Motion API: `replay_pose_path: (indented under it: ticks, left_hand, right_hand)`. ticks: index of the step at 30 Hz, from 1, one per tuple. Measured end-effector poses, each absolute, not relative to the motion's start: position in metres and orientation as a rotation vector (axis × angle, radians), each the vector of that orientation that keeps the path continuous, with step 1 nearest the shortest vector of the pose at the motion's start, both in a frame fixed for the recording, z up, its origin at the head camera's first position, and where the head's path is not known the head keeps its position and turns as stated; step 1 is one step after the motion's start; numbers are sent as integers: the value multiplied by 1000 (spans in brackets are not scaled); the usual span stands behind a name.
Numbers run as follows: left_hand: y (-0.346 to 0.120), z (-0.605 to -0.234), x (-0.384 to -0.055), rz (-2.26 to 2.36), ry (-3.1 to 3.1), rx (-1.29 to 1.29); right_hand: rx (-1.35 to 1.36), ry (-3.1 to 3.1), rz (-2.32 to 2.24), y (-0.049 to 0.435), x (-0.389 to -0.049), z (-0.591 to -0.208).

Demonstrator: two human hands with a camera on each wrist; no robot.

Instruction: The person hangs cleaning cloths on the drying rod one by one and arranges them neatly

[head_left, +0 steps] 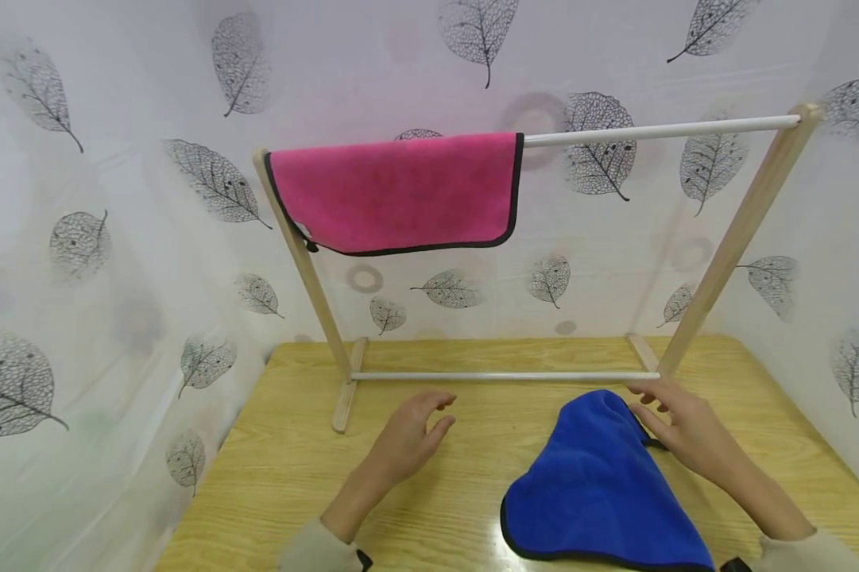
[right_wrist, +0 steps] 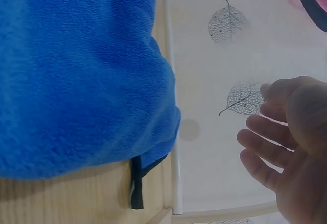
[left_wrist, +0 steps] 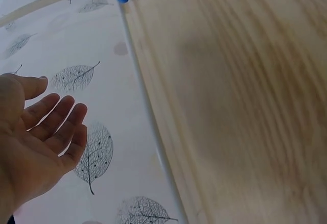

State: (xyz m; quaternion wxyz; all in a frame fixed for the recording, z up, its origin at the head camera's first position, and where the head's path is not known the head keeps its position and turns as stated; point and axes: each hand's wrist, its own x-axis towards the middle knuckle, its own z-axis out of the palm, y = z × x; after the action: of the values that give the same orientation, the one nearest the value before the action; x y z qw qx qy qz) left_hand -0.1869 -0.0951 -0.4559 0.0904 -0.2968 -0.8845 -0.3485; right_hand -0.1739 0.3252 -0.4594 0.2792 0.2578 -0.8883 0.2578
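Observation:
A blue towel [head_left: 601, 485] with black edging lies loosely folded on the table, a black loop sticking out at its right side. Over the left part of a rack's white top bar [head_left: 658, 132] hangs a pink towel [head_left: 400, 195], also edged in black. My right hand [head_left: 694, 429] hovers beside the blue towel's upper right side, fingers loosely bent and holding nothing; the right wrist view shows this hand [right_wrist: 291, 132] apart from the cloth. To the left of the blue towel, my left hand [head_left: 408, 437] is held over the table, its fingers relaxed and nothing in them.
The rack has two wooden side posts [head_left: 737, 246] on wooden feet [head_left: 345, 405] and a white lower bar [head_left: 501, 376] near the table's back edge. A pale leaf-printed sheet [head_left: 129, 334] encloses the wooden table [head_left: 257, 500] at the back and sides.

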Motion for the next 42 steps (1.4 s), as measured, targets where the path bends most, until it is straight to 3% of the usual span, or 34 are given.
replay_pose_path:
  ticks: [20, 42]
  left_hand:
    - [-49, -483, -176, -890, -2790, -1031]
    - [-15, -493, -170, -1020, -2889, -973]
  right_hand:
    - [487, -2604, 731, 327, -162, -489]
    - [357, -2704, 751, 322, -167, -503]
